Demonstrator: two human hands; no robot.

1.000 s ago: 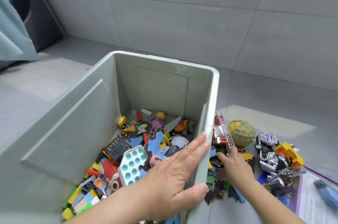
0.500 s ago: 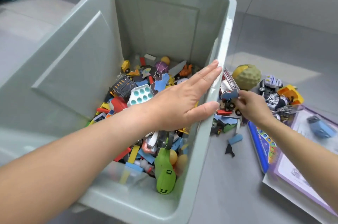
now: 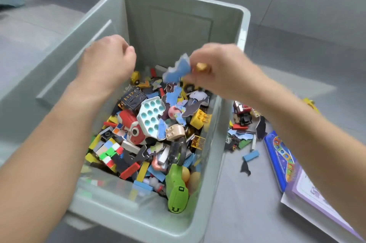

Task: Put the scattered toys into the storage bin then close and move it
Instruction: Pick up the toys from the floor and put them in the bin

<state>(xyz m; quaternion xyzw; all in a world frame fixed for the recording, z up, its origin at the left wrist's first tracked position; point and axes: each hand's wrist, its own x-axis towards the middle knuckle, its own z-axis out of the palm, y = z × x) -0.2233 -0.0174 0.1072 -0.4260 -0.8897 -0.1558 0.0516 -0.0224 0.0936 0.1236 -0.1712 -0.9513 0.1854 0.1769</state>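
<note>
My right hand (image 3: 223,70) pinches a blue puzzle piece (image 3: 178,69) over the bin (image 3: 178,24) for dropping; left hand (image 3: 107,62) curled, contents hidden.

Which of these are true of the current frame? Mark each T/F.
1. The right hand pinches a blue puzzle piece over the storage bin. True.
2. The bin has its lid on. False: it is open, and no lid is in view.
3. Toys lie on the floor to the right of the bin, among them a red toy truck. True.
4. The green toy lies at the bin's far end. False: it is at the near end, by the near right corner.
5. The left hand lies flat on the rim. False: its fingers are curled, and it is up over the bin's left side.
</note>
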